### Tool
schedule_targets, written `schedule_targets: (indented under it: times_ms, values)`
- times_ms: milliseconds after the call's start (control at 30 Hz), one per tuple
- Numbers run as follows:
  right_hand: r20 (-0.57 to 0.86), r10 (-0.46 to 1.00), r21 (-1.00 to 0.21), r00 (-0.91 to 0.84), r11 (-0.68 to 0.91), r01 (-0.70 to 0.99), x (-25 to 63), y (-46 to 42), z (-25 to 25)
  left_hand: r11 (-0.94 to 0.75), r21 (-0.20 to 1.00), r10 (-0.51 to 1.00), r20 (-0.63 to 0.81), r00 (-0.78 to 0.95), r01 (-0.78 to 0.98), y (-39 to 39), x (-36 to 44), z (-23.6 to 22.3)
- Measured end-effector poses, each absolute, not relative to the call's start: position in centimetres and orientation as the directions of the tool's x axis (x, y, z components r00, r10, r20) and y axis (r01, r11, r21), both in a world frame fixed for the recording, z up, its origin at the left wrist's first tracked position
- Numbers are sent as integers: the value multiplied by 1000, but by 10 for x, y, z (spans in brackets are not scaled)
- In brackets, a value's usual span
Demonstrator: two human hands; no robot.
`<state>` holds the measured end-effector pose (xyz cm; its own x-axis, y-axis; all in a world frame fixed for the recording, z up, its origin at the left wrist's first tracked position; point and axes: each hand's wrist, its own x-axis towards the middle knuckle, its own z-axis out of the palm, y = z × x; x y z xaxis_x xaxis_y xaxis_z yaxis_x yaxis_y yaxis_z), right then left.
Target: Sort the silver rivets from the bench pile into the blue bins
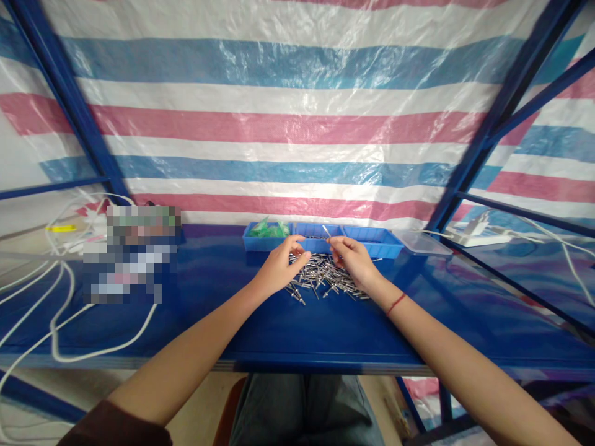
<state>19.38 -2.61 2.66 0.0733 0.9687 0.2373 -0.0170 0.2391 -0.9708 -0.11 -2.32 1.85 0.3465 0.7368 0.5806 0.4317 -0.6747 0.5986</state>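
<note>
A pile of silvery blind rivets (320, 275) is spread on the blue table in front of me. My right hand (349, 254) pinches one blind rivet (326, 231) between thumb and fingertips, its thin pin pointing up. Over the left part of the pile is my left hand (284, 262), thumb and fingers apart, with nothing plainly visible in it. Just behind both hands stands a row of blue bins (320, 249). Green plastic bags (268, 230) fill the left bin, and a few metal pieces lie in the middle one.
A clear plastic lid (425, 243) lies right of the bins, near a white power strip (478, 230). White cables (69, 356) loop over the table's left side beside blurred items. Blue frame posts (483, 145) and a striped tarp (288, 124) enclose the table (195, 322).
</note>
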Motion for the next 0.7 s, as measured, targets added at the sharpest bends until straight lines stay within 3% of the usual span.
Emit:
schedule_targets:
  times_ms: [133,267,333,400,433,500,533,600,700]
  values:
    - [43,934,-939,354,159,-305,217,-16,34,-705,521,709,546,447,481,-23,-5,21]
    - [-84,947,-925,310,41,-378,230,-13,38,-742,363,670,388,633,563,-26,-11,28]
    - [-31,972,-971,232,26,-239,231,-15,41,-738,297,675,297,676,606,-27,-16,32]
    - [123,978,-990,170,109,88,235,-18,47,-726,281,686,237,687,628,-29,-21,36]
    - [219,966,-938,135,171,300,240,-20,50,-719,283,692,209,691,635,-29,-24,38]
    - [402,913,-657,74,231,718,256,-21,55,-699,287,705,129,697,655,-30,-27,39]
    - [429,902,-494,47,191,848,267,-20,57,-684,287,714,78,695,671,-31,-28,38]
    - [350,936,-284,22,84,955,289,-17,55,-647,281,735,-19,678,709,-32,-28,35]
    - [150,988,-149,-40,62,987,311,-11,46,-598,281,765,-80,640,750,-31,-25,27]
